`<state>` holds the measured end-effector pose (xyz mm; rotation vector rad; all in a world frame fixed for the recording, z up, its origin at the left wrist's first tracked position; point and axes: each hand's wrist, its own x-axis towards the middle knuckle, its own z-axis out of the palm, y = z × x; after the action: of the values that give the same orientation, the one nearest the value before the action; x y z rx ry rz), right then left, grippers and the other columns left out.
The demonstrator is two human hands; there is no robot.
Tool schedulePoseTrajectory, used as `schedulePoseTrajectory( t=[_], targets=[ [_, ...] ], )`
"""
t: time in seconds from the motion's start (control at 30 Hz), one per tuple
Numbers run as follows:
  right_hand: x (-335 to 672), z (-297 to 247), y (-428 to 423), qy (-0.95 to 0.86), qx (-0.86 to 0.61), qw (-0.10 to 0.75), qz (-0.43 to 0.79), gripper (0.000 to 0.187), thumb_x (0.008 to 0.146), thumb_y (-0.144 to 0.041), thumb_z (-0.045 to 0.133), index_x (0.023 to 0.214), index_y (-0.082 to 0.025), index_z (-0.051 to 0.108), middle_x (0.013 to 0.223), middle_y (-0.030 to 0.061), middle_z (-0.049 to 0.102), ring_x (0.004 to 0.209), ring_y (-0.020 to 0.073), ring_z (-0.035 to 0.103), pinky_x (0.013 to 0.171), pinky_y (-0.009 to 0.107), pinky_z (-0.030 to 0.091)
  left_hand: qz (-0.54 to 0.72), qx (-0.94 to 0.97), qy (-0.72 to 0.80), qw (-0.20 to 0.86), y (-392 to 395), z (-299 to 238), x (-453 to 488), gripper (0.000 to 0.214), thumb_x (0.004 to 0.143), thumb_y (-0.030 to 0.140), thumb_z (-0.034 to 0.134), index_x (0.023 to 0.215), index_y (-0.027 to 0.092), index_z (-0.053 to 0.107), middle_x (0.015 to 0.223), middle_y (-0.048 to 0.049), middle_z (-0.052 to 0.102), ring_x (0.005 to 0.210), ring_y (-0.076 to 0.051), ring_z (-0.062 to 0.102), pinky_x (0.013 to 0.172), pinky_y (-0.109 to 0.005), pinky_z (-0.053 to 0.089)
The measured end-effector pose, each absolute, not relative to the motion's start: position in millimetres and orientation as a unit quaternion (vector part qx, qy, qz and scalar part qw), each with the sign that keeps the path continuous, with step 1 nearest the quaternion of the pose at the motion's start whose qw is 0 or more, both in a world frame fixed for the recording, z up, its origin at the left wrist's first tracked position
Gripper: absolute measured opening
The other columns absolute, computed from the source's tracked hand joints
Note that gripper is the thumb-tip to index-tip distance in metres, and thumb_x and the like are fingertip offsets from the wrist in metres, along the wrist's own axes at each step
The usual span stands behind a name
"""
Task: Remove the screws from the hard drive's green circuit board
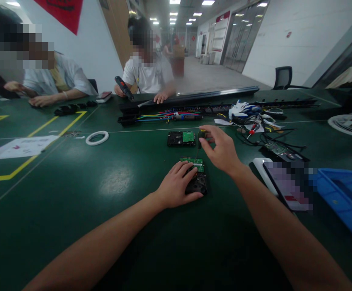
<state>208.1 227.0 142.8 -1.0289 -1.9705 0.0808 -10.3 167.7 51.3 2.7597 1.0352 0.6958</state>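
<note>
A hard drive (199,184) with a green circuit board lies on the green table, partly covered by my left hand (177,185). The fingers of that hand reach across the board, and its thumb lies along the near edge, holding the drive down. My right hand (221,148) grips a screwdriver (202,133) by its dark and yellow handle. Its thin shaft points down at the circuit board; whether the tip sits in a screw is too small to tell. Just beyond lies a second hard drive (180,138), its green board facing up.
A blue tray (342,198) and a phone (287,186) lie to the right. Behind them are cables, gloves (244,110) and a red-handled screwdriver (253,129). A white ring (97,138) lies left. Across the table, one person holds a power screwdriver (123,88); another sits farther left.
</note>
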Motion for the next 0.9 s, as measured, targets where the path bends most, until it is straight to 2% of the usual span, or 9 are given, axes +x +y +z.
schedulePoseTrajectory(
  t=[0.17, 0.33, 0.53, 0.77, 0.9],
  targets=[
    [209.1, 143.8, 226.9, -0.803, -0.400, 0.440, 0.028, 0.028, 0.099, -0.028, 0.062, 0.127, -0.029, 0.064, 0.127, 0.0087, 0.070, 0.106, 0.0268, 0.070, 0.088, 0.047, 0.062, 0.231, 0.909, 0.341, 0.058, 167.2, 52.0, -10.3, 0.089, 0.093, 0.079, 0.058, 0.157, 0.019, 0.046, 0.158, -0.0183, 0.049, 0.151, -0.040, 0.041, 0.127, -0.063, 0.033],
    [208.6, 144.1, 225.8, -0.793, -0.420, 0.439, 0.038, 0.033, 0.098, -0.024, 0.060, 0.130, -0.027, 0.062, 0.123, 0.0097, 0.072, 0.102, 0.0267, 0.071, 0.088, 0.048, 0.062, 0.233, 0.909, 0.340, 0.064, 167.5, 51.4, -10.1, 0.089, 0.092, 0.078, 0.060, 0.158, 0.020, 0.047, 0.158, -0.0179, 0.049, 0.150, -0.041, 0.042, 0.127, -0.064, 0.033],
    [208.8, 143.6, 227.1, -0.801, -0.409, 0.435, 0.046, 0.032, 0.098, -0.030, 0.063, 0.129, -0.027, 0.062, 0.123, 0.0094, 0.070, 0.100, 0.0257, 0.071, 0.085, 0.046, 0.063, 0.231, 0.910, 0.339, 0.056, 167.9, 50.9, -10.4, 0.089, 0.093, 0.079, 0.059, 0.158, 0.019, 0.047, 0.158, -0.0180, 0.049, 0.150, -0.040, 0.042, 0.128, -0.063, 0.033],
    [208.1, 142.4, 226.7, -0.794, -0.419, 0.437, 0.044, 0.035, 0.097, -0.025, 0.061, 0.132, -0.026, 0.061, 0.126, 0.0105, 0.070, 0.102, 0.0265, 0.071, 0.088, 0.048, 0.063, 0.233, 0.909, 0.341, 0.060, 168.0, 50.4, -10.2, 0.089, 0.092, 0.078, 0.061, 0.158, 0.020, 0.047, 0.158, -0.0171, 0.049, 0.151, -0.040, 0.041, 0.128, -0.063, 0.033],
    [207.8, 141.6, 226.3, -0.797, -0.419, 0.432, 0.054, 0.036, 0.098, -0.030, 0.062, 0.134, -0.027, 0.061, 0.126, 0.0100, 0.072, 0.099, 0.0257, 0.072, 0.086, 0.047, 0.064, 0.233, 0.909, 0.340, 0.062, 167.7, 50.7, -10.1, 0.089, 0.092, 0.078, 0.060, 0.158, 0.021, 0.046, 0.158, -0.0173, 0.049, 0.151, -0.041, 0.041, 0.127, -0.064, 0.033]
  ],
)
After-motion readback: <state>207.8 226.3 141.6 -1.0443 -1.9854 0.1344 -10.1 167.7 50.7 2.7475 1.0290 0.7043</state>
